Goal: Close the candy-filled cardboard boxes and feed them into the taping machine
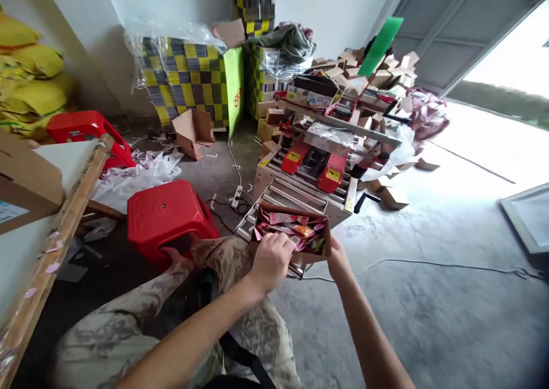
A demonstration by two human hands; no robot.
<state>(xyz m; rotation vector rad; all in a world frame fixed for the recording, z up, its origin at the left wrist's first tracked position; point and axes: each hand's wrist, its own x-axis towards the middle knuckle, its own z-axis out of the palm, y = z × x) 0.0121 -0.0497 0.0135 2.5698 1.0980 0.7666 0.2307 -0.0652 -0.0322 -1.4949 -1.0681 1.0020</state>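
An open cardboard box filled with small, colourful packets rests at the near end of a roller conveyor. My left hand is closed over the box's near left edge. Its fingers curl toward the packets, and their tips are partly hidden. Against the box's right end, my right hand grips the side, with most of its fingers hidden behind the cardboard.
Beyond the box stands a carton sealing machine with red side pieces. A red stool is left of my legs, beside a wood-edged table. Flattened cartons, a power strip and a cable lie on the floor.
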